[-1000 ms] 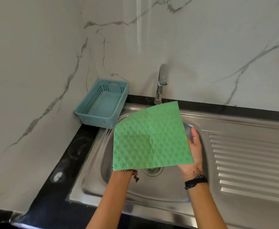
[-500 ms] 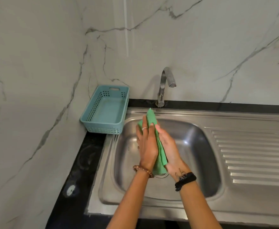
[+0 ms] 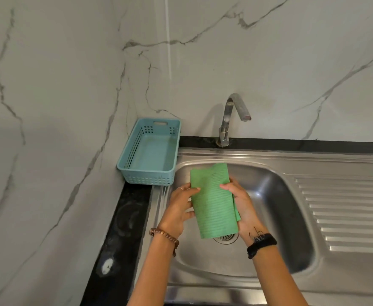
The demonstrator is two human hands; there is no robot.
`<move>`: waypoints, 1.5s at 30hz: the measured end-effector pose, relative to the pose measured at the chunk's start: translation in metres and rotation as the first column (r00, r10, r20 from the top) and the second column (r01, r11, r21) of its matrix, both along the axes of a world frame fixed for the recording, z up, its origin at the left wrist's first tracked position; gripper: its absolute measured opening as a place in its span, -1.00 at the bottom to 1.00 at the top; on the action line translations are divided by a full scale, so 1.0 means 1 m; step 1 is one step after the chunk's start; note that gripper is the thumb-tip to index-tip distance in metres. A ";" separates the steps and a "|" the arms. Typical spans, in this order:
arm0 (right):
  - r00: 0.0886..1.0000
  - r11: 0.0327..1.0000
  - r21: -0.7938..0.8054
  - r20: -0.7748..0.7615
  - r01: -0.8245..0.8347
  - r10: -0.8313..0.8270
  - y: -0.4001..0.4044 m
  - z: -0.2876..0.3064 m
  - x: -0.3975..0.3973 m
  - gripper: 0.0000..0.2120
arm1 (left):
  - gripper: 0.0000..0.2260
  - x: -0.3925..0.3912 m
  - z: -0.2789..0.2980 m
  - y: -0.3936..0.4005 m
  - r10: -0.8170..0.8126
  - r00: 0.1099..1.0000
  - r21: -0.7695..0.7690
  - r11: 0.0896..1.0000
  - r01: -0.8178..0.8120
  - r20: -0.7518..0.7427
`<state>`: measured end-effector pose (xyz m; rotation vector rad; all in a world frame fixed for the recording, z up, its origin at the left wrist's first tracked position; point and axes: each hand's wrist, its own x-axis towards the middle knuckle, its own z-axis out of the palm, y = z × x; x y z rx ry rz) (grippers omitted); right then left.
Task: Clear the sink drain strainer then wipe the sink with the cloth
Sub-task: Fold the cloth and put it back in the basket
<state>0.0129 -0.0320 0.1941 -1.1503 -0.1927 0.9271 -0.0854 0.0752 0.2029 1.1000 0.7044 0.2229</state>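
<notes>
A green ribbed cloth (image 3: pixel 212 202), folded into a narrow rectangle, is held flat above the steel sink basin (image 3: pixel 276 217). My left hand (image 3: pixel 178 208) grips its left edge with the thumb on top. My right hand (image 3: pixel 240 202) holds the right edge, thumb over the cloth and fingers under it. Below the cloth's near end, part of the round drain strainer (image 3: pixel 226 238) shows at the bottom of the basin; the rest of it is hidden by the cloth.
An empty light-blue plastic basket (image 3: pixel 152 151) stands on the black counter at the sink's back left corner. A chrome tap (image 3: pixel 232 115) rises behind the basin. The ribbed drainboard (image 3: pixel 344 213) lies to the right. Marble walls close the left and back.
The cloth was spread open, then pressed upright between both palms, and now lies folded and flat between my hands. The view has tilted up and moved closer to the basin.
</notes>
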 end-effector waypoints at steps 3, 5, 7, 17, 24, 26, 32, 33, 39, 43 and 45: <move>0.952 0.990 -0.129 0.304 0.062 -0.020 0.000 -0.002 0.000 -0.68 | -0.78 0.000 -0.014 0.004 -0.005 1.000 0.036 0.999 0.006 -0.011; 0.902 0.981 -0.161 0.430 0.106 -0.027 0.001 -0.006 -0.001 -0.66 | -0.67 -0.001 -0.017 0.008 0.017 1.000 0.032 0.999 -0.016 -0.025; 0.863 0.974 -0.167 0.503 0.150 -0.047 0.003 -0.010 -0.001 -0.67 | -0.62 0.001 -0.020 0.012 0.017 1.000 0.048 0.999 -0.016 -0.016; 0.760 0.908 -0.183 0.621 0.376 -0.190 0.022 -0.020 0.007 -0.75 | -0.56 0.013 -0.021 0.031 -0.037 0.999 0.129 0.991 0.037 -0.001; 0.740 0.872 -0.209 0.634 0.443 -0.224 0.063 -0.005 0.020 -0.76 | -0.61 0.026 -0.007 0.052 0.105 0.985 0.676 0.737 0.017 -0.140; 0.723 0.884 -0.159 0.647 0.440 -0.243 0.083 0.003 0.023 -0.81 | -0.58 0.030 0.001 0.070 0.187 0.973 0.752 0.658 -0.020 -0.138; 0.845 0.973 -0.226 0.514 -0.037 0.151 0.159 0.029 0.047 -0.73 | -0.66 0.040 0.021 0.161 0.295 0.920 0.848 0.525 0.069 -0.257; 0.826 0.947 -0.301 0.502 -0.112 0.257 0.174 0.032 0.052 -0.65 | -0.66 0.044 0.021 0.177 0.278 0.908 0.839 0.528 0.128 -0.314; 0.231 0.631 -0.776 0.616 0.012 0.753 0.245 0.021 0.061 -0.65 | -0.42 0.079 -0.002 0.234 0.036 0.818 0.650 0.627 0.429 -0.574; -0.026 0.468 -0.858 0.473 0.213 0.880 0.266 -0.010 0.053 -0.65 | -0.49 0.091 -0.039 0.228 0.067 0.576 0.534 0.473 0.701 -0.815; -0.086 0.437 -0.866 0.429 0.242 0.899 0.267 -0.019 0.051 -0.68 | -0.52 0.091 -0.048 0.219 0.124 0.456 0.466 0.399 0.790 -0.881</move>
